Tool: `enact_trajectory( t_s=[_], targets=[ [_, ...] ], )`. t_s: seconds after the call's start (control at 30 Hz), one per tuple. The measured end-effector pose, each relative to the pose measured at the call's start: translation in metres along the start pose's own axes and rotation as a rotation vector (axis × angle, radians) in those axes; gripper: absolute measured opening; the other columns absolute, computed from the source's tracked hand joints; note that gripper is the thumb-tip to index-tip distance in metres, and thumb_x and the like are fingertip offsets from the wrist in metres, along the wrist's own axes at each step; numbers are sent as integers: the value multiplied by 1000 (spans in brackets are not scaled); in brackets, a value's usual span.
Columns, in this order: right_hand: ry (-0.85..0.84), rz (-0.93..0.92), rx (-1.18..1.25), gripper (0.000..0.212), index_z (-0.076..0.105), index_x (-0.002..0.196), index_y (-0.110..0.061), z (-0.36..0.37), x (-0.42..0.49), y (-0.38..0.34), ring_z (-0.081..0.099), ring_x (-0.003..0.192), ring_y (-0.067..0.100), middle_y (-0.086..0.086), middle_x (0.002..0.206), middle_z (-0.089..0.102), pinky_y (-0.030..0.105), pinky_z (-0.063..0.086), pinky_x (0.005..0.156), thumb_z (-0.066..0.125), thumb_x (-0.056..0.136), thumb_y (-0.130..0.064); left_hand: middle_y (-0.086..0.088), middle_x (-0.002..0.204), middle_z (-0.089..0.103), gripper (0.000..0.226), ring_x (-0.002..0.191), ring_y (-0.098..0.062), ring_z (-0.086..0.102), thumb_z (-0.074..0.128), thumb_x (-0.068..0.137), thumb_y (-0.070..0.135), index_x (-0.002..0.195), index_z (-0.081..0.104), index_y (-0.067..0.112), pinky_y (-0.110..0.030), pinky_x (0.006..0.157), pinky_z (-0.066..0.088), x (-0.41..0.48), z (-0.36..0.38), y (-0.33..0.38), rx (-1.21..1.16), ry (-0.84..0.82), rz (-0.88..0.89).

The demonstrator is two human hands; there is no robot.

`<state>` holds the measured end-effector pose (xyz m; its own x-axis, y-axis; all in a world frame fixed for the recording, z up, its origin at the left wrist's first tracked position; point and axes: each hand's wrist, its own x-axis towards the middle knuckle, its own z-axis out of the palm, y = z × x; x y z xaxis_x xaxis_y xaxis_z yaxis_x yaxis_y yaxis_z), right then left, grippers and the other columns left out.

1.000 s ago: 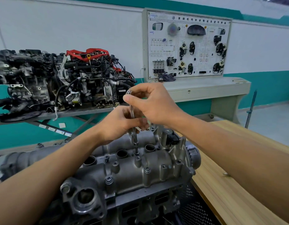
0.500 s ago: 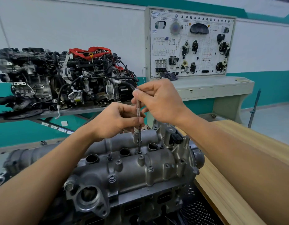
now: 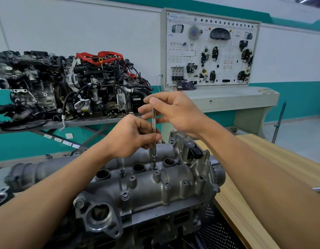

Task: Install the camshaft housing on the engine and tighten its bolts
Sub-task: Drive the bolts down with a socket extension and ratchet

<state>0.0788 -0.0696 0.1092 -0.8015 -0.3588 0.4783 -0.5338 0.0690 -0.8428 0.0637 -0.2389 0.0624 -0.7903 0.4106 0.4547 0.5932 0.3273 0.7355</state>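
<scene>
Head view: we re-pinch the top of the driver [image 3: 153, 121] with our right hand [image 3: 175, 112], left hand [image 3: 130, 139] still gripping its shaft mid-frame; tightening seems ongoing.

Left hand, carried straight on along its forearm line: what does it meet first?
Most likely the right hand, just up and right of the left hand, both pinching the same socket driver; how far apart they are in depth is unclear.
</scene>
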Motion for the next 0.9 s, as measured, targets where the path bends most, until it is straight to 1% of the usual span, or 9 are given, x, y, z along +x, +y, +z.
enact_trajectory(
  t_s=[0.07,0.13,0.3,0.37,0.47,0.57,0.67,0.77,0.9],
  targets=[
    [-12,-29,19,15,65,101,-7,-1,-2,-1,72,76,15,7,88,74,22,55,64,50,102,-7,-9,74,77,26,63,-16,71,76,71,32,84,79,10,-27,63,60,0,0,1,-5,-11,-4],
    [61,-81,1,15,68,91,-7,2,-4,0,71,68,16,7,79,74,23,56,61,56,99,-4,-8,74,77,22,63,-16,71,76,72,32,82,80,13,-27,64,60,-1,-1,1,-8,-16,-12],
    [496,-213,-289,18,69,67,-7,19,-7,7,72,58,23,6,62,72,42,60,61,79,81,-13,-8,74,77,20,65,-17,72,77,74,34,79,79,15,-29,66,62,-2,2,0,55,-63,-21],
    [560,-231,-345,21,68,66,-8,24,-7,7,71,58,24,5,60,70,46,59,62,82,77,-18,-9,74,77,21,65,-17,73,77,77,31,80,78,11,-29,66,62,-2,1,0,58,-75,-25],
    [345,-147,-279,16,69,80,-9,19,-5,1,73,61,20,6,69,74,36,60,61,78,85,-21,-8,76,77,16,68,-20,74,75,83,24,83,78,8,-31,68,63,-2,-1,-2,62,-72,-44],
    [39,-14,-71,13,68,94,-12,7,-4,-3,71,70,17,4,81,76,25,58,64,57,100,-16,-8,79,78,11,71,-23,74,72,88,14,84,78,6,-27,66,62,-2,0,0,55,-80,-58],
    [-6,-47,-67,17,67,93,-9,1,-6,0,70,69,17,2,79,75,24,57,64,52,102,-11,-13,83,78,12,74,-26,75,71,89,10,87,77,1,-26,66,61,-3,2,1,39,-95,-75],
    [203,-189,-202,20,71,82,-2,11,-9,9,71,59,18,6,71,73,27,57,56,61,97,-11,-17,83,77,13,78,-35,74,72,89,13,85,77,2,-33,72,63,-3,1,2,55,-93,-78],
    [526,-324,-344,30,70,68,0,29,-8,23,68,53,27,9,59,69,48,56,52,68,91,-19,-13,78,77,13,74,-32,75,71,90,15,83,77,6,-40,72,63,-4,1,3,114,-105,-58]
  ],
)
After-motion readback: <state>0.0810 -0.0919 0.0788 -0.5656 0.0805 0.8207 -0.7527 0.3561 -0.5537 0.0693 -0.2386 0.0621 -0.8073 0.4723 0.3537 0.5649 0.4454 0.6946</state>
